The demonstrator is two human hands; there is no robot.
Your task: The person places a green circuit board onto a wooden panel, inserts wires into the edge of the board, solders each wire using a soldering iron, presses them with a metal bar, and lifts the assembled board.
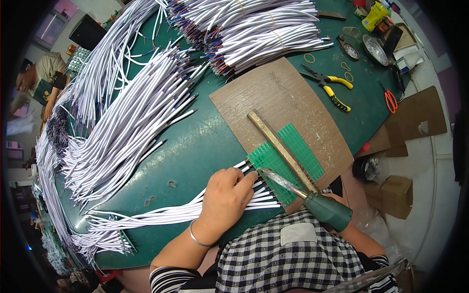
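My left hand [227, 195], a silver bangle at its wrist, is closed in a pinch on a white cable at the left edge of a green circuit board panel [300, 146]. More white cables [171, 215] run from that edge under my hand to the left. In my right hand [348, 228] is a soldering iron [323, 209] with a green handle; the handle hides most of the fingers. The iron's tip reaches the panel edge beside my left fingertips. Across the panel lies a brass-coloured metal bar [276, 144]. Beneath is a brown wooden board [273, 90].
Bundles of white cables [132, 117] cover the table's left and far side [273, 29]. Yellow-black pliers [332, 88], rubber bands [309, 58], a metal dish [375, 50] and red-handled scissors [390, 101] lie at the right. A co-worker [46, 73] is at the far left. Cardboard boxes [396, 196] stand on the floor.
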